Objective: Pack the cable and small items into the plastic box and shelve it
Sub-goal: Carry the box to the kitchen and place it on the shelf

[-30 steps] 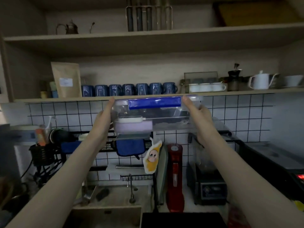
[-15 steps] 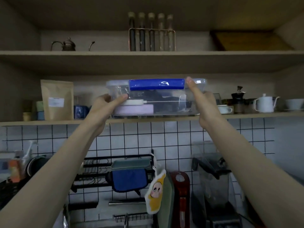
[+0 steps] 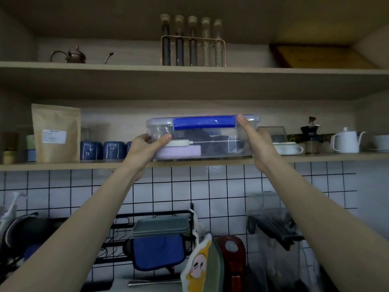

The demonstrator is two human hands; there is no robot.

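A clear plastic box with a blue lid clasp rests its base on the front of the lower wooden shelf. Inside it I see a pale purple block, a white item with a thin rod, and dark bundled things that may be the cable. My left hand grips the box's left end, thumb on its front. My right hand holds the right end, fingertip up at the lid.
Blue mugs and a brown paper bag stand left of the box. A white dish, grinder and white teapot stand to its right. The upper shelf carries a tube rack and a kettle. A dish rack hangs below.
Both hands have carried the box from below the shelf edge up and onto the lower shelf. My view has tilted upward.
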